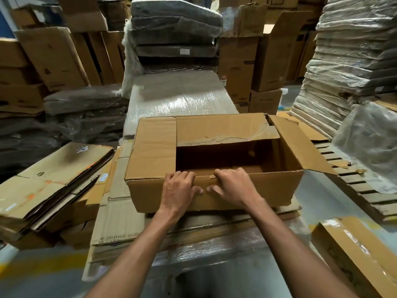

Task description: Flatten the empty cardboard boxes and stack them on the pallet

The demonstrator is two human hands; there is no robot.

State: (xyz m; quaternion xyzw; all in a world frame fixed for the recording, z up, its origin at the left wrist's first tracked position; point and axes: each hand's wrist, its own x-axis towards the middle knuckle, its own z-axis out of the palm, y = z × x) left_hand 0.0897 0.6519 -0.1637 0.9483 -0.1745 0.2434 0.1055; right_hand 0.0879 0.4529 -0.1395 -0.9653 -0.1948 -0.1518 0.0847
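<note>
Box: upright, not collapsed. It sits on top of a stack of flattened cardboard, toward that stack's far edge.

- Left top flap is folded in over the opening, the torn far flap is folded in too, and the right flap is splayed outward.
- The inside looks empty. The bottom seems closed, though the dark interior leaves that uncertain.

Grip: your left hand and right hand sit side by side at the middle of the near rim. Both are clamped on the box, fingers hooked over the edge into it and thumbs on the outer wall.

Progress, as a judgement:
- Part done. Flat sheets already lie under the box, and a second pile of flats lies beside the stack's left edge.
- This box is not yet flattened. What remains is to open the bottom, collapse the walls and lay it on the stack.

Pallet: a bare wooden pallet lies off the stack's right edge. Whether another pallet sits under the stack cannot be told, because plastic wrap hides the base.
</note>
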